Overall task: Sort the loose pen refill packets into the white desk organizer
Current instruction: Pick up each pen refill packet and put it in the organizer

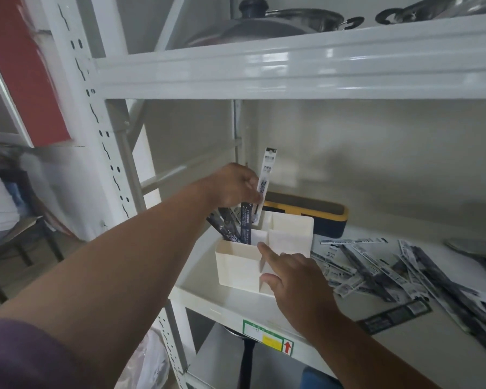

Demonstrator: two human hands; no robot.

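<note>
- Two bare hands reach into a white metal shelf unit point(292, 71); both forearms run in from the bottom edge, cut off by the frame.
- Left hand point(233, 186): fingers curled round a white refill packet point(265, 181), held upright w/ its lower end dipping into the organizer's far-left compartment. Fingertips are hidden behind the packet, so exact pinch is hard to make out.
- Right hand point(295, 279): released, index finger straight and touching the organizer's inner divider, thumb by the near wall; holds nothing.
- White desk organizer point(236, 265) sits between the hands on the shelf, split into several compartments.
- Left-rear compartment, just below the left hand: several dark refill packets point(236, 226) standing tilted; count unclear, they overlap.
- Compartments near the right hand: contents can't be told, partly blocked by the fingers.
- Loose refill packets point(376, 270) lie scattered flat on the shelf, right of the right hand; print too blurred to read, and the heap runs off the right edge.
- Dark box w/ yellow trim point(306, 211) sits behind the organizer, beyond both hands, partly hidden.
- Pots w/ lids point(289, 21) on the shelf above, cut off at top.
- Red panel point(26, 66) far left of the left arm, blurred.
</note>
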